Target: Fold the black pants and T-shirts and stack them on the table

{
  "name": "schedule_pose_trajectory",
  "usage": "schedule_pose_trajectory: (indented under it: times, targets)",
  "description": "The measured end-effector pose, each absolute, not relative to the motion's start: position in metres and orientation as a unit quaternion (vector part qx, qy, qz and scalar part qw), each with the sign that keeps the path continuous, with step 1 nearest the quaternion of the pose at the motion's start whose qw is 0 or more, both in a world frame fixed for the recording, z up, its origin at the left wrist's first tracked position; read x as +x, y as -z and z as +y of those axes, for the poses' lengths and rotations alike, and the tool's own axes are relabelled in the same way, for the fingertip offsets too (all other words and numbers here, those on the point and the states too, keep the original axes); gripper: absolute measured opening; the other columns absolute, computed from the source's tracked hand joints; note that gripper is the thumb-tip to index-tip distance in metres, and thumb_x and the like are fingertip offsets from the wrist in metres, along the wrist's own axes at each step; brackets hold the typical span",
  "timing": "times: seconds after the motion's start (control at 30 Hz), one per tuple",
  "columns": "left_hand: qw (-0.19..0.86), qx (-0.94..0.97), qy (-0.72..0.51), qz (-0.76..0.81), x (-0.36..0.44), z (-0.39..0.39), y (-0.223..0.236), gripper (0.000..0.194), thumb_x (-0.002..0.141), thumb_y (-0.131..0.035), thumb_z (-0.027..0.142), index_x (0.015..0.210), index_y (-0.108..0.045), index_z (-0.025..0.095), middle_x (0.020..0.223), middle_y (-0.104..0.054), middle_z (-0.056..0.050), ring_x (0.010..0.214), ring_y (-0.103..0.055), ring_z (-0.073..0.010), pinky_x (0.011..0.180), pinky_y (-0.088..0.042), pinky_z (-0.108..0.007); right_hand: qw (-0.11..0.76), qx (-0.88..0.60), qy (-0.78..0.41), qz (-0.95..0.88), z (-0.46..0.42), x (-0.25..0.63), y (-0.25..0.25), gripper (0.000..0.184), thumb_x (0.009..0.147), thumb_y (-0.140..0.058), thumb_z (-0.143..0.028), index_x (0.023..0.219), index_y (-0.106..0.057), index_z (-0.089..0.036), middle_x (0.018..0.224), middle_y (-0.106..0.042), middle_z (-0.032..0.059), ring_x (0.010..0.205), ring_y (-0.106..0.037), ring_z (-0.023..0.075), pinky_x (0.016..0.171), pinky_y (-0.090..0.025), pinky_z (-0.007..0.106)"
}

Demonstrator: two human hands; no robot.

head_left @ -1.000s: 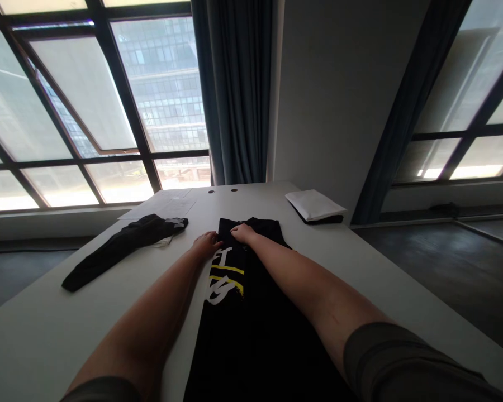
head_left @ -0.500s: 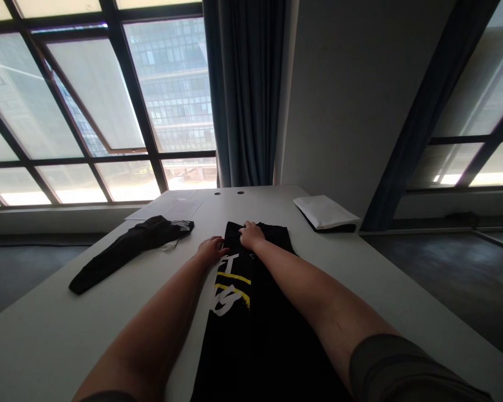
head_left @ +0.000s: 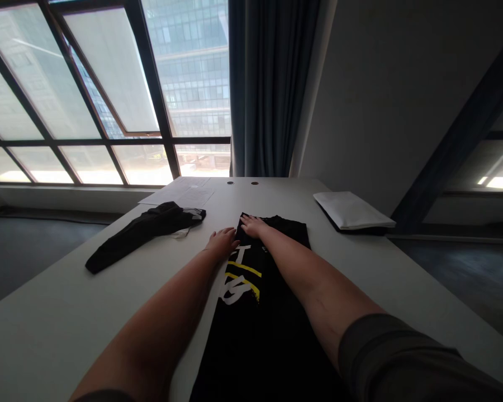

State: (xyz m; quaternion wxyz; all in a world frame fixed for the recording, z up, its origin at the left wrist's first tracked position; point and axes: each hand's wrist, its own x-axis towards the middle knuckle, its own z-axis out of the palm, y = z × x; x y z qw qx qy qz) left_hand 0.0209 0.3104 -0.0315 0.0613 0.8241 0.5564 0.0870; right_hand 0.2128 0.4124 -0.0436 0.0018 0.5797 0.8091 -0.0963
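Note:
A black garment (head_left: 272,329) with white lettering and yellow stripes lies lengthwise on the white table (head_left: 159,285), folded along its left side. What kind of garment it is, I cannot tell. My right hand (head_left: 252,226) rests on its far end near the left corner, fingers stretched out flat. Beside the left edge is my left hand (head_left: 223,242), its fingers extended and the tips touching the cloth. The near end of the garment runs out of view at the bottom.
To the left lies a dark folded piece of clothing (head_left: 146,231) with a light patch at its end. Paper sheets (head_left: 180,192) are behind it. A white folded item over a black one (head_left: 354,210) sits at the right edge. Two round holes mark the table's far end.
My right hand has flattened out from a bent grip and shifted slightly left on the garment's far end. The camera view has turned a little, moving the scene mostly right and up.

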Motion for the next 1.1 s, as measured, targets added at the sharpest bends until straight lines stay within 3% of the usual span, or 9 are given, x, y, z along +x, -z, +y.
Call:
schedule_pose_trajectory:
  times: [0.13, 0.33, 0.5, 0.6, 0.8, 0.93, 1.03, 1.1]
  targets:
    - [0.050, 0.854, -0.070, 0.513, 0.033, 0.293, 0.028, 0.058, 0.106, -0.045, 0.045, 0.161, -0.043, 0.027, 0.172, -0.036, -0.008, 0.159, -0.033, -0.0262, 0.130, -0.023, -0.050, 0.007, 0.580, 0.094, 0.809, 0.418, 0.216, 0.041, 0.065, 0.109, -0.027, -0.045, 0.172, -0.022, -0.032, 0.180, -0.010, -0.0025, 0.165, -0.012, 0.0270, 0.132, -0.011, 0.053]
    - [0.031, 0.855, -0.039, 0.517, 0.034, 0.240, 0.040, 0.072, 0.108, -0.036, 0.053, 0.165, -0.035, 0.008, 0.174, -0.024, -0.021, 0.163, -0.022, -0.0339, 0.130, -0.020, -0.057, 0.016, 0.597, 0.097, 0.796, 0.433, 0.215, 0.044, 0.065, 0.108, -0.025, -0.043, 0.172, -0.017, -0.032, 0.180, -0.006, -0.0034, 0.165, -0.010, 0.0281, 0.131, -0.009, 0.057]
    - [-0.006, 0.899, -0.035, 0.437, 0.004, 0.159, 0.042, 0.067, 0.110, -0.034, 0.051, 0.166, -0.036, 0.015, 0.173, -0.027, -0.016, 0.163, -0.021, -0.0329, 0.131, -0.018, -0.059, 0.008, 0.610, 0.089, 0.787, 0.435, 0.214, 0.045, 0.066, 0.108, -0.024, -0.045, 0.172, -0.017, -0.032, 0.180, -0.007, -0.0015, 0.165, -0.009, 0.0302, 0.130, -0.009, 0.061]
    - [0.008, 0.928, -0.042, 0.371, -0.012, 0.106, 0.036, 0.073, 0.106, -0.045, 0.050, 0.169, -0.029, 0.016, 0.173, -0.027, -0.016, 0.162, -0.024, -0.0325, 0.132, -0.019, -0.060, -0.010, 0.608, 0.062, 0.792, 0.426, 0.214, 0.039, 0.065, 0.108, -0.025, -0.044, 0.171, -0.025, -0.029, 0.179, -0.016, 0.0022, 0.165, -0.011, 0.0330, 0.129, -0.008, 0.064]
    - [0.033, 0.960, -0.027, 0.276, -0.027, 0.032, 0.004, 0.083, 0.098, -0.065, 0.050, 0.166, -0.034, 0.012, 0.170, -0.028, -0.022, 0.159, -0.032, -0.0343, 0.127, -0.037, -0.051, -0.046, 0.551, -0.004, 0.833, 0.389, 0.207, 0.021, 0.059, 0.107, -0.035, -0.041, 0.160, -0.049, -0.018, 0.177, -0.025, 0.0099, 0.165, -0.009, 0.0307, 0.129, 0.012, 0.055]
    - [-0.007, 0.977, -0.048, 0.208, -0.029, 0.013, 0.011, 0.072, 0.104, -0.057, 0.054, 0.163, -0.041, 0.015, 0.166, -0.039, -0.019, 0.154, -0.042, -0.0334, 0.125, -0.041, -0.047, -0.041, 0.529, 0.009, 0.847, 0.348, 0.216, 0.026, 0.060, 0.108, -0.035, -0.049, 0.158, -0.053, -0.022, 0.171, -0.039, 0.0134, 0.159, -0.028, 0.0341, 0.129, 0.005, 0.062]
    - [-0.053, 0.980, -0.079, 0.177, -0.032, 0.004, 0.030, 0.057, 0.109, -0.051, 0.043, 0.160, -0.046, 0.018, 0.163, -0.046, -0.014, 0.151, -0.047, -0.0301, 0.124, -0.042, -0.043, -0.031, 0.528, 0.037, 0.848, 0.320, 0.234, 0.038, 0.066, 0.108, -0.032, -0.056, 0.165, -0.042, -0.025, 0.174, -0.033, 0.0108, 0.161, -0.026, 0.0344, 0.129, -0.004, 0.065]
    - [-0.054, 0.981, -0.087, 0.165, -0.034, -0.001, 0.035, 0.057, 0.109, -0.053, 0.039, 0.161, -0.044, 0.019, 0.163, -0.047, -0.013, 0.152, -0.046, -0.0288, 0.125, -0.040, -0.042, -0.024, 0.532, 0.056, 0.844, 0.310, 0.245, 0.046, 0.067, 0.108, -0.029, -0.056, 0.169, -0.033, -0.027, 0.177, -0.024, 0.0072, 0.163, -0.020, 0.0321, 0.130, -0.009, 0.062]
